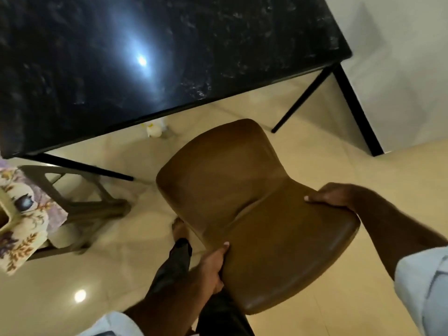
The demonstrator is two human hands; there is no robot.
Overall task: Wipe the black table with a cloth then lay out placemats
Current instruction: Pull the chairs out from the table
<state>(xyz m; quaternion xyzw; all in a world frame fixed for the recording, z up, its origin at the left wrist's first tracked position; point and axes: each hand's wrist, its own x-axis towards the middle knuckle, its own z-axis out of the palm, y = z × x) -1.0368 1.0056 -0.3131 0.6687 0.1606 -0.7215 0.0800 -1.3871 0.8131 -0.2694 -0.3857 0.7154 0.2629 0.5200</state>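
The black marble-patterned table (169, 49) fills the upper part of the view, its top bare and glossy with a light reflected in it. In front of it stands a brown leather chair (242, 190), pulled back from the table's near edge. My left hand (213, 270) grips the left edge of the chair's backrest. My right hand (332, 196) grips its right edge. No cloth for wiping shows. At the far left, floral patterned fabric (21, 229) lies on a stool; whether these are placemats I cannot tell.
A brown plastic stool (80, 195) stands at the left by a black table leg (80, 166). A small white and yellow bottle (154, 130) sits on the beige tiled floor under the table. A white wall (400, 69) runs along the table's right side. My foot (179, 229) is beside the chair.
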